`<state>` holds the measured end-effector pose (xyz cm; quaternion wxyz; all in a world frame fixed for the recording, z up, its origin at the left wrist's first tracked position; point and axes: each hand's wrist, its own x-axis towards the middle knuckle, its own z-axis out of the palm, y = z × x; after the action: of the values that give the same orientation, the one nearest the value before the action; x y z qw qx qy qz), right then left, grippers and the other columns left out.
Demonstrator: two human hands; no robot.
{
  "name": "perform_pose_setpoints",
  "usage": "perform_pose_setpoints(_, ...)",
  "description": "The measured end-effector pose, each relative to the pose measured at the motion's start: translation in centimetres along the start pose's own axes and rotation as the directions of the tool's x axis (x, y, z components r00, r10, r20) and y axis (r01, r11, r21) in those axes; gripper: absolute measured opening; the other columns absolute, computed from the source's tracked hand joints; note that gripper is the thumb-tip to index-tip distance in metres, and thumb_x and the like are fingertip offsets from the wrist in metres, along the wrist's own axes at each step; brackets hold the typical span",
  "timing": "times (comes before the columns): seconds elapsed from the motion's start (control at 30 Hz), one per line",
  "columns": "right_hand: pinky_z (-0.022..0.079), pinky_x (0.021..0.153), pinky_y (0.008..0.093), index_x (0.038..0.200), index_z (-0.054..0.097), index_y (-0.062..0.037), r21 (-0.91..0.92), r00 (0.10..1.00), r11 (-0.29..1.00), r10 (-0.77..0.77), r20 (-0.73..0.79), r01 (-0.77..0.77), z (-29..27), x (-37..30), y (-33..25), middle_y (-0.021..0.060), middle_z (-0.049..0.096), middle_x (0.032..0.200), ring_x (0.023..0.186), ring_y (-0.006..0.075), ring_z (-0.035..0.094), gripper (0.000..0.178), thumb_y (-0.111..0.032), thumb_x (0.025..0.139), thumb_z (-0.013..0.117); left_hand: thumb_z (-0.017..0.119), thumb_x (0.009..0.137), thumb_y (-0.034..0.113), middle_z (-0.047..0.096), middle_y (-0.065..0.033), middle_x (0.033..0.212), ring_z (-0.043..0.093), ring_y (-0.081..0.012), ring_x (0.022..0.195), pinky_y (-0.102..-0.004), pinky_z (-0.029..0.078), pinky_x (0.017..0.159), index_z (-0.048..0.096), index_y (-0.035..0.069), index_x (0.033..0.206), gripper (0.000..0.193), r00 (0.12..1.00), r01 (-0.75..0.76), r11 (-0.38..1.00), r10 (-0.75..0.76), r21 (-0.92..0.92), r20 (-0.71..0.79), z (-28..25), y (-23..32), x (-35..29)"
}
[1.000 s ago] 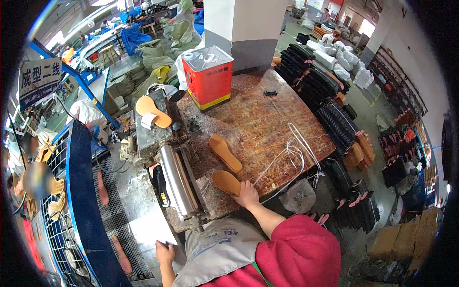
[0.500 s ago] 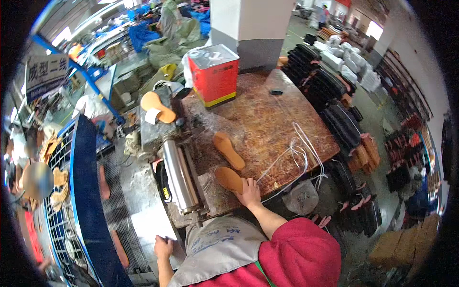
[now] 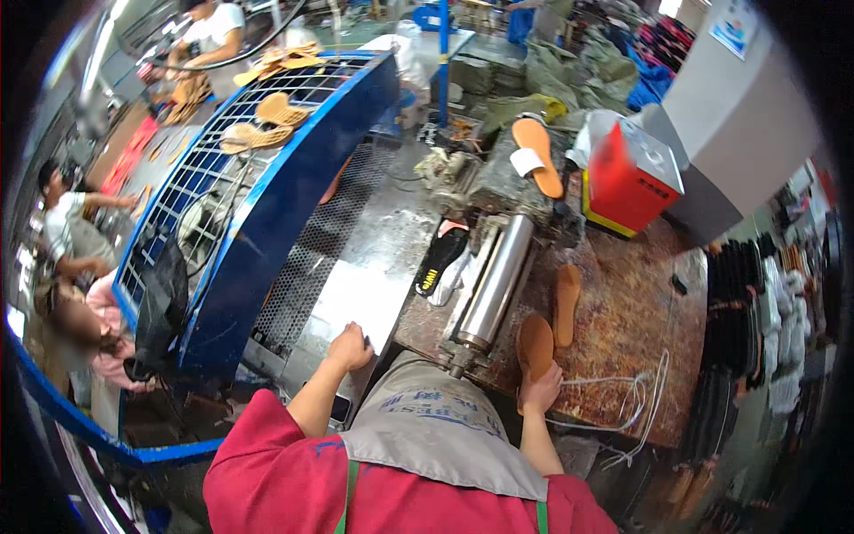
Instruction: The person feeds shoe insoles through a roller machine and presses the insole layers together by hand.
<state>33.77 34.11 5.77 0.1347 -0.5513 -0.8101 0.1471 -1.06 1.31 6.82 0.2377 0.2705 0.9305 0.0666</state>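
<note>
Nearest, below the steel roller (image 3: 498,285), a grey apron (image 3: 436,436) bears blue lettering. Right of the roller's near end, the right hand (image 3: 539,389) grips a brown sole (image 3: 535,345); well left, the left hand (image 3: 351,347) is curled, contents impossible to tell. Left beside the roller, a black insole (image 3: 445,254) has yellow lettering. Beyond it rightward, a red can (image 3: 627,182) carries dark characters.

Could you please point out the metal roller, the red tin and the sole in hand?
Metal roller (image 3: 497,280), head view: middle of its barrel.
Red tin (image 3: 625,185), head view: red side wall.
Held sole (image 3: 535,343), head view: its middle.
</note>
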Motion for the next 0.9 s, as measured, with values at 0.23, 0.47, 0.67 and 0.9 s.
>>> perform_pose_setpoints(0.23,0.043,0.100,0.0519,0.129,0.053,-0.0024,0.025,0.999,1.000,-0.018,-0.045,0.019,0.5,-0.4,-0.1,0.0199,0.055,0.122,0.119,0.0434,0.052,0.060,-0.034,0.085,0.079,0.062,0.085,0.029,0.050,-0.0344,0.144,0.048,-0.0428,0.137,-0.0454,0.045,0.112,0.051,-0.013,0.130,0.062,0.998,-0.005,0.999,0.008,-0.045,0.064,-0.5,0.3,-0.4)
perform_pose_setpoints(0.47,0.045,0.097,0.0518,0.129,0.050,-0.0029,0.001,0.995,0.998,-0.068,-0.068,0.068,1.8,-0.1,2.1,0.0197,0.054,0.121,0.118,0.0430,0.052,0.058,-0.028,0.084,0.078,0.061,0.085,0.028,0.046,-0.0349,0.148,0.045,-0.0442,0.141,-0.0458,0.043,0.114,0.051,-0.013,0.132,0.063,0.998,-0.057,0.998,0.057,-0.003,0.002,0.9,-0.1,-0.1)
perform_pose_setpoints(0.67,0.045,0.097,0.0516,0.127,0.051,-0.0029,0.010,0.996,0.999,-0.052,-0.066,0.053,1.6,-0.2,1.3,0.0197,0.054,0.121,0.117,0.0432,0.053,0.057,-0.030,0.084,0.078,0.061,0.086,0.028,0.045,-0.0349,0.148,0.044,-0.0451,0.141,-0.0459,0.043,0.115,0.051,-0.013,0.132,0.062,0.999,-0.047,0.999,0.047,-0.009,0.004,1.0,-0.2,0.0)
perform_pose_setpoints(0.9,0.044,0.098,0.0516,0.127,0.051,-0.0004,0.031,0.998,0.999,-0.030,-0.050,0.032,0.6,-0.2,0.9,0.0213,0.053,0.121,0.117,0.0442,0.051,0.060,-0.033,0.085,0.078,0.062,0.086,0.029,0.047,-0.0345,0.146,0.046,-0.0445,0.139,-0.0459,0.044,0.114,0.053,-0.012,0.128,0.060,0.998,-0.041,0.999,0.043,-0.021,0.053,-0.5,1.1,-0.2)
